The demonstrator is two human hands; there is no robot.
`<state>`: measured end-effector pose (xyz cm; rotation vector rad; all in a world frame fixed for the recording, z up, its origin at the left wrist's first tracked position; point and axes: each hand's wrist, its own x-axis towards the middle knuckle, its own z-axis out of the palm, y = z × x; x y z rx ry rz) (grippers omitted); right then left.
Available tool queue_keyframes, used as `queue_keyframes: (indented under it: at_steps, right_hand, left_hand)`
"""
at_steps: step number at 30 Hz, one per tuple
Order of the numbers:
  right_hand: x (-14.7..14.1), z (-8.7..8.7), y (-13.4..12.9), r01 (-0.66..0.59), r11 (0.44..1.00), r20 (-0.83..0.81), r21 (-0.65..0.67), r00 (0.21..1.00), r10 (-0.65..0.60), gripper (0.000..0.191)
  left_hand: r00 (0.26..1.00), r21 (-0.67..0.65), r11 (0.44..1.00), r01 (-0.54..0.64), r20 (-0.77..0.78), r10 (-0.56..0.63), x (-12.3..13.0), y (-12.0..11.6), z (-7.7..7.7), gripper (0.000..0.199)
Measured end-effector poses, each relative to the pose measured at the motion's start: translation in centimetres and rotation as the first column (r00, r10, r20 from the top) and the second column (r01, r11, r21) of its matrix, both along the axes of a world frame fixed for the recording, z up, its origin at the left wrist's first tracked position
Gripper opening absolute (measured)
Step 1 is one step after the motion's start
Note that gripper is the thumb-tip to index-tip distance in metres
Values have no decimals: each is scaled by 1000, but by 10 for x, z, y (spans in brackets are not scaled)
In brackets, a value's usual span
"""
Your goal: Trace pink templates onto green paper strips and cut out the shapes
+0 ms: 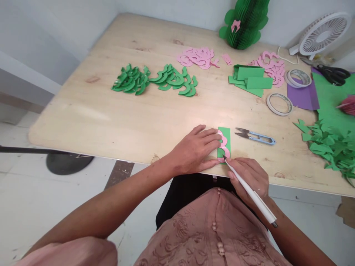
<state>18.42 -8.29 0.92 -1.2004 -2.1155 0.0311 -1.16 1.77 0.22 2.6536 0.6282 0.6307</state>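
My left hand (192, 151) lies flat near the table's front edge, fingers stretched out. Its fingertips press a pink curvy paper cutout (226, 151) onto a green paper strip (225, 132). My right hand (251, 177) is closed around a white pen (256, 199). The pen's tip rests at the inner curve of the lower part of the cutout; any drawn line is too small to make out. Just right of the strip lie thread snips (257, 137) with a light blue handle, their blades pointing left.
Farther back lie green curved cutouts (133, 79), pink cutouts (198, 57) and green strips (257, 82). On the right are tape rolls (279, 104), purple paper (302, 96), black-handled scissors (334, 74), green scraps (330, 147) and a white fan (324, 35). A green honeycomb paper piece (246, 26) stands behind.
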Motion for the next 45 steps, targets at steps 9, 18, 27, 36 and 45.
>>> queue_keyframes:
  at_steps: [9, 18, 27, 36, 45]
  right_hand:
    - [-2, 1, 0, 24, 999, 0, 27, 1000, -24, 40]
    - [-2, 1, 0, 5, 1000, -5, 22, 1000, -5, 40]
    - [-2, 1, 1, -6, 999, 45, 32, 999, 4, 40]
    - [-4, 1, 1, -6, 999, 37, 53, 999, 4, 40]
    - [-3, 1, 1, -13, 999, 48, 45, 999, 11, 41]
  left_hand:
    - [1000, 6, 1000, -8, 5, 8, 0, 0, 0, 33]
    - [1000, 8, 1000, -6, 2, 6, 0, 0, 0, 35]
    - [1000, -2, 1000, -1, -4, 1, 0, 0, 0, 35]
    - [1000, 3, 1000, 2, 6, -2, 0, 0, 0, 36]
    - [1000, 6, 1000, 4, 8, -4, -1, 0, -1, 36]
